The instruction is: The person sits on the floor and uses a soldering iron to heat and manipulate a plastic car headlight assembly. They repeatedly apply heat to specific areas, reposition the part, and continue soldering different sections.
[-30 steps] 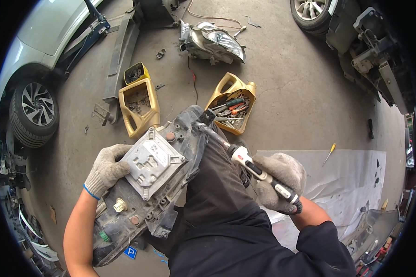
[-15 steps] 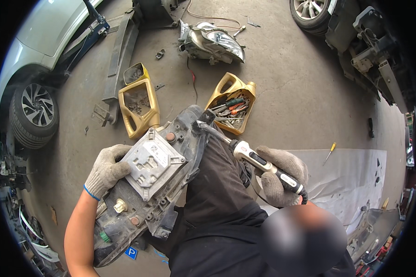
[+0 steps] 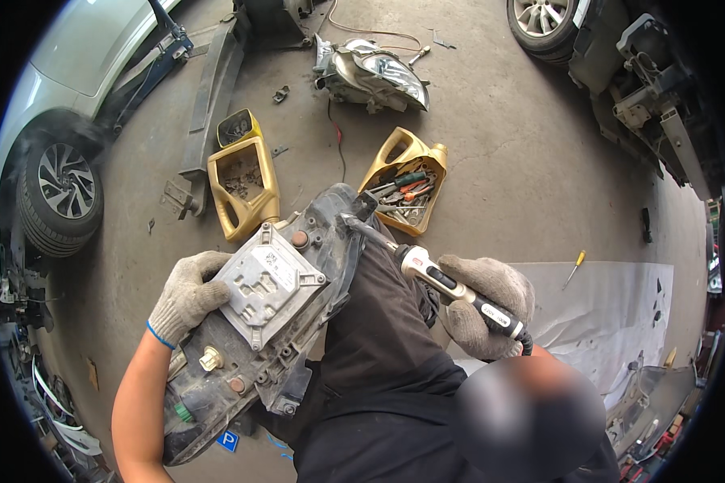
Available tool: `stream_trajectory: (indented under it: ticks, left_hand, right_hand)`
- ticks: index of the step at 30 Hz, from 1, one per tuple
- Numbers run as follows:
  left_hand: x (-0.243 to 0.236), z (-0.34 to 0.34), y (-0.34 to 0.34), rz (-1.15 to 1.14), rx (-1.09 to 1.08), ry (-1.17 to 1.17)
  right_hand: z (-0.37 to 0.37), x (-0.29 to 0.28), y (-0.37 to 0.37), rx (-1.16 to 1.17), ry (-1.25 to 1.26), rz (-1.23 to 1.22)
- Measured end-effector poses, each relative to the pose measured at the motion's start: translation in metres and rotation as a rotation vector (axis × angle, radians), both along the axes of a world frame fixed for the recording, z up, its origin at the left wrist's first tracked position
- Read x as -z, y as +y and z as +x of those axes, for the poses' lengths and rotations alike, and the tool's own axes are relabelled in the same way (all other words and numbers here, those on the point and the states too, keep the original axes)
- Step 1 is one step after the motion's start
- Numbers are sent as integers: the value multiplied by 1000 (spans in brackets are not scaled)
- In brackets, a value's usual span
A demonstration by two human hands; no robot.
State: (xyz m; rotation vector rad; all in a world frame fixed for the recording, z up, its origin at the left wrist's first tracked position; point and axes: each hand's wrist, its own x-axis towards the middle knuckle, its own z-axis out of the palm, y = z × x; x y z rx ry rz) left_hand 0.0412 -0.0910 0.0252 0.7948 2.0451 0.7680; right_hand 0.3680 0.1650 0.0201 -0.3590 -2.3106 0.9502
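Headlight housing [image 3: 266,322] rear side up, propped on the lap against dark trousers [image 3: 379,354], its silver ballast module [image 3: 270,282] facing the camera. Left hand [image 3: 187,296], gloved, clamped on the housing's left edge beside the module, fingers wrapped over the rim. Right hand [image 3: 487,310], gloved, closed round the handle of a white-and-black power screwdriver [image 3: 451,286]; bit set against the housing's upper right edge near the black cover [image 3: 334,213]. Exact seating of the bit on a fastener too small to tell.

Risks, judged from this posture:
- Bit meeting the housing at a shallow angle; likely to cam out and skate over the plastic, gouging it or jabbing the thigh beneath.
- Housing resting only on the leg and one hand; torque from the driver could twist it loose toward the concrete floor [image 3: 491,145].
- Loosened screw free to fall between legs and floor; hard to recover among the scattered debris.
- Fabric glove close to the rotating shaft; snagging possible if the grip creeps forward.
- Plastic mounting tabs on the housing brittle-looking; side load from the driver could crack one.

Nearby: two cut-open yellow jugs, one [image 3: 407,181] holding hand tools, one [image 3: 242,185] holding small parts; a second headlight [image 3: 374,72] farther out; a yellow-handled screwdriver [image 3: 573,266] on the grey sheet [image 3: 620,314].
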Motion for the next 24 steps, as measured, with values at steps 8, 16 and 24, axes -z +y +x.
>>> stream_trajectory:
  ticks: [8,16,24]
  left_hand:
    - [0,-1,1,-2,9,11]
    - [-3,0,2,11,30,20]
    - [-2,1,2,2,20,2]
  right_hand:
    - [-8,0,-4,-25,38,97]
    - [-4,1,0,-8,66,110]
    - [3,4,5,-6,66,33]
